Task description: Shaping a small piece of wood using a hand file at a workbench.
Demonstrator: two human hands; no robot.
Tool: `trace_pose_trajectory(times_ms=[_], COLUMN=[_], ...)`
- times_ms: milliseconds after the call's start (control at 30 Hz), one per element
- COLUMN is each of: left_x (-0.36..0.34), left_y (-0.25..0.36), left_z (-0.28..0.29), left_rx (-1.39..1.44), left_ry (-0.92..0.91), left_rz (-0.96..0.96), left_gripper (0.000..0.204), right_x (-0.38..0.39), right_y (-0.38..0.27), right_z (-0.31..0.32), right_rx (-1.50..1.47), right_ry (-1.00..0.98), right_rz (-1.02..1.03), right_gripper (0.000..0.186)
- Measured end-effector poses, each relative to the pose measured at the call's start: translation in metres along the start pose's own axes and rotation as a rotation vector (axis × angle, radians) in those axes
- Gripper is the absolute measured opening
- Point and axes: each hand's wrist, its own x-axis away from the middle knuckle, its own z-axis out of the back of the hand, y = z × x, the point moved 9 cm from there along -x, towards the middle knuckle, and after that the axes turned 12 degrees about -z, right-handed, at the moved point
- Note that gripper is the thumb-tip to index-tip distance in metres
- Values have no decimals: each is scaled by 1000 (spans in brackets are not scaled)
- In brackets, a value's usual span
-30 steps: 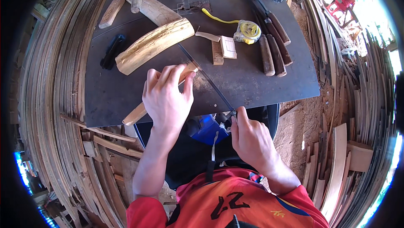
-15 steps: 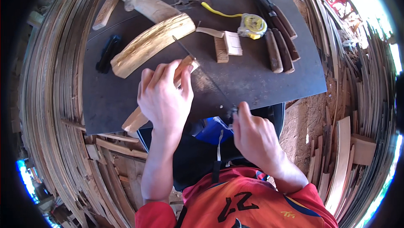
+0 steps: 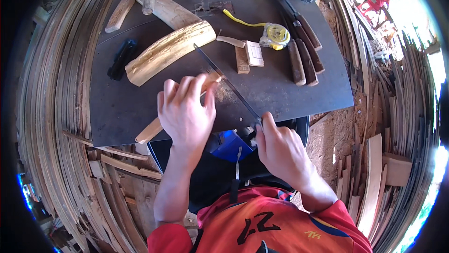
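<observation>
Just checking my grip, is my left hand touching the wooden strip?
Touching. The head view shows the left hand wrapped over the wooden strip, whose two ends stick out past it.

On table (image 3: 290, 99): blade (image 3: 238, 96) across stick (image 3: 149, 130); wood chunk (image 3: 170, 52) behind, blocks (image 3: 254, 53) rightward, tape measure (image 3: 276, 35) farther right.

A head-worn fisheye looks down closely over both hands (image 3: 184, 110).

Blown-out daylight glare, upper right
</observation>
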Motion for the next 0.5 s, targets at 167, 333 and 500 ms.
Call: trace_pose_trajectory(times_ms=[167, 333, 500], left_x=[-4, -1, 0], left_y=[-7, -12, -2], left_z=[-1, -2, -1], left_rx=[-4, 2, -36], left_ry=[31, 11, 51], left_rz=[-10, 38, -6], left_gripper=[20, 19, 19], right_x=[-7, 11, 26], right_y=[-5, 8, 22], right_z=[-5, -6, -4], right_rx=[15, -32, -2], right_ry=[52, 4, 10], right_rz=[26, 2, -33], right_gripper=[22, 20, 20])
